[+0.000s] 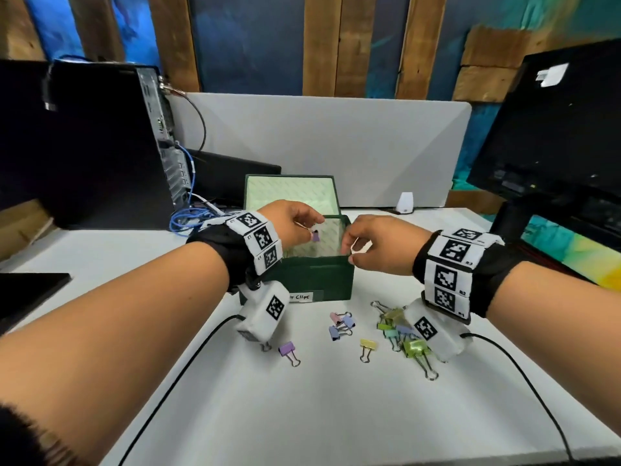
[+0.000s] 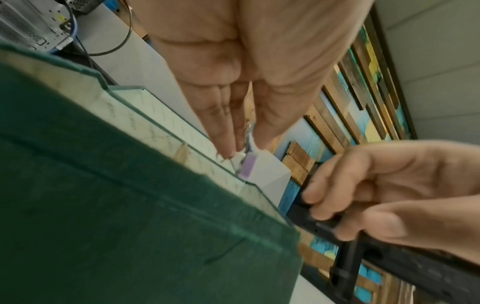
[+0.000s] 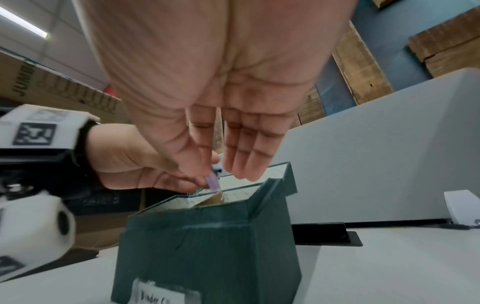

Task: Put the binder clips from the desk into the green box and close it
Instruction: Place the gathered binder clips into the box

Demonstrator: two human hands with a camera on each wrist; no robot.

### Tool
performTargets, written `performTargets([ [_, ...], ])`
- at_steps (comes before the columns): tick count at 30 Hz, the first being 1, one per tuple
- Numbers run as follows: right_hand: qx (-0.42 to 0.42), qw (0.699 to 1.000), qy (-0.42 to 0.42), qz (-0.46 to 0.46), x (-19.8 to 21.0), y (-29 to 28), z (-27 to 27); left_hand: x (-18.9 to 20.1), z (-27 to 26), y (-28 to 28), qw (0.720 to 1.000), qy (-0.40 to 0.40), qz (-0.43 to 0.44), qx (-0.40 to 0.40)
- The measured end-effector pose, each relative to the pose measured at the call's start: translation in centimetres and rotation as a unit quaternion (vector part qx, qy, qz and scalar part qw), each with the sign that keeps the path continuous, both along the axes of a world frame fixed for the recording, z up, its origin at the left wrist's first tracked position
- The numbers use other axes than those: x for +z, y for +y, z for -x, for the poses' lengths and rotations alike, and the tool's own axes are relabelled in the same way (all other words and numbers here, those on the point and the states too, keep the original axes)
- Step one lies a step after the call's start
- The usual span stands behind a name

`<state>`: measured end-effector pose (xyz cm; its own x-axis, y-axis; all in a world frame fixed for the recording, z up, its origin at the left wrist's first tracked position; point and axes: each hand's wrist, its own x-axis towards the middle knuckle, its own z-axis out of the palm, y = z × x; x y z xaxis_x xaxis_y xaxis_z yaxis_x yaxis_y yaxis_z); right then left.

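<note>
The green box (image 1: pixel 319 280) stands open mid-desk, its lid (image 1: pixel 289 193) upright behind, a label on its front. My left hand (image 1: pixel 311 228) pinches a purple binder clip (image 1: pixel 315 236) by its wire handle, hanging over the box opening (image 2: pixel 248 166). My right hand (image 1: pixel 349 245) hovers over the box's right rim, its fingers (image 3: pixel 246 164) straight and pointing down with nothing between them. On the desk in front of the box lie loose clips: a purple one (image 1: pixel 287 348), a yellow one (image 1: pixel 368 344), a pink and blue cluster (image 1: pixel 341 324) and a heap (image 1: pixel 400 334) under my right wrist.
A computer tower (image 1: pixel 100 146) with blue cables (image 1: pixel 188 220) stands at the back left, a monitor (image 1: pixel 554 129) at the right. A grey partition (image 1: pixel 336 146) runs behind the box, with a small white device (image 1: pixel 405 203) at its foot. Black wrist-camera cables cross the desk.
</note>
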<state>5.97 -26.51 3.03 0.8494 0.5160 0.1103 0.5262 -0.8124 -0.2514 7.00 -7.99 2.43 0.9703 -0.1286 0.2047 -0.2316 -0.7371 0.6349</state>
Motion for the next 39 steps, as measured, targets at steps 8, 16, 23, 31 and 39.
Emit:
performTargets([
  [8, 0.077, 0.965, 0.136, 0.212, -2.2, 0.3, 2.1, -0.4, 4.0, 1.3, 0.993, 0.056, -0.106, -0.025],
  [16, 0.131, 0.92, 0.167, 0.33, -3.6, 1.9, 2.7, -3.3, 7.4, 3.7, 0.892, 0.248, -0.378, -0.013],
  [23, 0.113, 0.948, 0.152, 0.257, -4.2, 2.3, 3.7, -4.7, 7.8, 0.8, 0.892, 0.208, -0.397, -0.064],
  [31, 0.118, 0.946, 0.147, 0.262, -4.8, 2.6, 4.0, -5.6, 7.8, -0.5, 0.91, 0.156, -0.369, -0.11],
  [39, 0.105, 0.945, 0.148, 0.272, -5.6, 3.3, 3.7, -5.8, 7.7, -0.2, 0.913, 0.159, -0.361, -0.109],
])
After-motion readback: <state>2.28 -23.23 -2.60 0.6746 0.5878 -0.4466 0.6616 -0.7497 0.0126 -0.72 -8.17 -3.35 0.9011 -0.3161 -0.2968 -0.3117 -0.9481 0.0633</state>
